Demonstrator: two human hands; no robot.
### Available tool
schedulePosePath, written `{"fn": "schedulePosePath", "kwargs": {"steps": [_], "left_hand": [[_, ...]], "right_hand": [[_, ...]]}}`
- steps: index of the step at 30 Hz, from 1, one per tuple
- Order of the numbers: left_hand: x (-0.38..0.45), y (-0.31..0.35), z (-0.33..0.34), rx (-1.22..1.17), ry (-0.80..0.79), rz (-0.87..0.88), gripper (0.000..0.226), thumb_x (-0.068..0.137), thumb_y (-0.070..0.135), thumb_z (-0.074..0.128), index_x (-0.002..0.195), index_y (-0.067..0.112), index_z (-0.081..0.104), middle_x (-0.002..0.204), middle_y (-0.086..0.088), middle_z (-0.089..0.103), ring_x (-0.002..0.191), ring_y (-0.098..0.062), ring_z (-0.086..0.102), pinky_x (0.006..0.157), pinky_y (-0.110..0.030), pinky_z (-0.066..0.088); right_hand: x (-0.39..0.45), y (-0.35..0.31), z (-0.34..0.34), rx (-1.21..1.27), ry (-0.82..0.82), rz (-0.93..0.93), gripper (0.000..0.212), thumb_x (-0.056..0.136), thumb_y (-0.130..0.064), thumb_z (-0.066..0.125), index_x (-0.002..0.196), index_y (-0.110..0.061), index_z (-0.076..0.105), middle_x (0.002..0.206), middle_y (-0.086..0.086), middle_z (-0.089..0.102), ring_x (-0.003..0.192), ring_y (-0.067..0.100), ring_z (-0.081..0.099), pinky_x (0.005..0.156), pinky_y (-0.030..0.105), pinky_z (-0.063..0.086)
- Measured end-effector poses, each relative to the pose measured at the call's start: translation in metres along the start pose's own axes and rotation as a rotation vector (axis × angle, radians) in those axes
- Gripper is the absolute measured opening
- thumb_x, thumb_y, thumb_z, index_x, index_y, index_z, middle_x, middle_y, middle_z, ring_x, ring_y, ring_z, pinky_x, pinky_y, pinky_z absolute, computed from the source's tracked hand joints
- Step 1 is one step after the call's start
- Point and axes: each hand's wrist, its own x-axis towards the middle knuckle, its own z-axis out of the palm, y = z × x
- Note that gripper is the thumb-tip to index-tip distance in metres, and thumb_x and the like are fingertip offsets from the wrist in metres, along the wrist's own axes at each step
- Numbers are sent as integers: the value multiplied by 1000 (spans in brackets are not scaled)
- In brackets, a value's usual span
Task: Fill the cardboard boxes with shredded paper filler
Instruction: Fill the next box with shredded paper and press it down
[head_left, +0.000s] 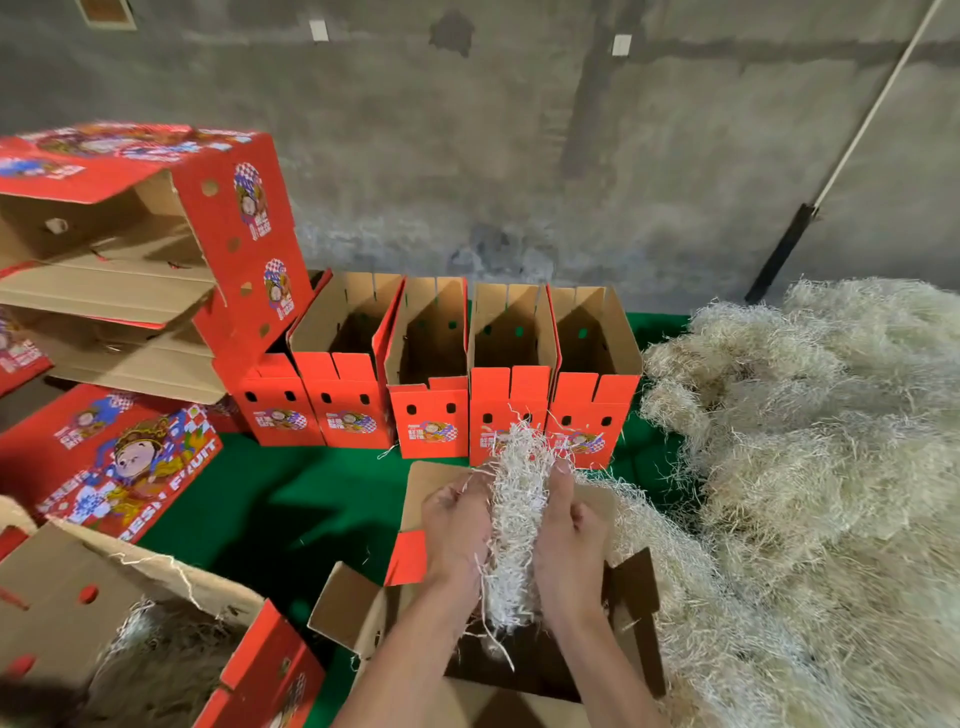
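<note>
A bunch of pale shredded paper (517, 519) is held between my two hands above an open cardboard box (358, 608) at the bottom centre. My left hand (457, 530) presses the bunch from the left, and my right hand (569, 540) presses it from the right, fingers curled round the strands. Loose strands hang down into the box. A large heap of shredded paper (810, 441) fills the right side. At the bottom left, another open box (78, 587) holds filler.
A row of several open red boxes (431, 410) stands upright behind my hands on the green cover (270, 499). Printed red boxes (156, 234) are stacked on their sides at the left. A grey concrete wall (519, 156) is behind, with a pole (857, 130) leaning on it.
</note>
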Motion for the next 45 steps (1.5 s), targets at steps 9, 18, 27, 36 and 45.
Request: {"fn": "schedulePosePath", "kwargs": {"steps": [9,18,27,36,45], "left_hand": [[18,16,0,-1,-70,36,46,93,14,65,50,24,51,50,5,45,44,-10,39,46,-21,32],[0,9,6,12,-129,-209,39,79,41,71,97,7,67,82,-10,56,74,-22,53,68,-32,41],[23,1,2,-223,91,34,32,95,41,61,73,22,48,61,10,49,59,-11,47,60,-29,41],[-15,-34,16,-64,58,22,93,77,78,61,148,22,36,147,9,43,138,-14,40,112,-36,31],[12,4,1,-223,-7,-55,29,88,48,71,85,21,62,72,15,70,79,-5,67,75,-27,54]], "right_hand": [[3,4,6,33,-9,36,60,97,-61,46,49,-25,37,43,-5,22,35,14,16,36,21,19],[22,0,-11,-118,59,-4,63,103,-58,36,49,-27,29,41,-7,21,36,12,17,39,23,24],[-1,15,-17,-103,-52,-49,49,101,-64,36,73,-26,50,54,2,45,50,8,25,47,43,43],[5,25,10,-86,130,-165,32,97,-64,49,85,-35,55,76,-19,65,66,-5,59,63,15,46],[4,10,7,61,-13,149,63,85,-78,52,95,-22,27,61,5,61,72,0,27,86,28,31]]}}
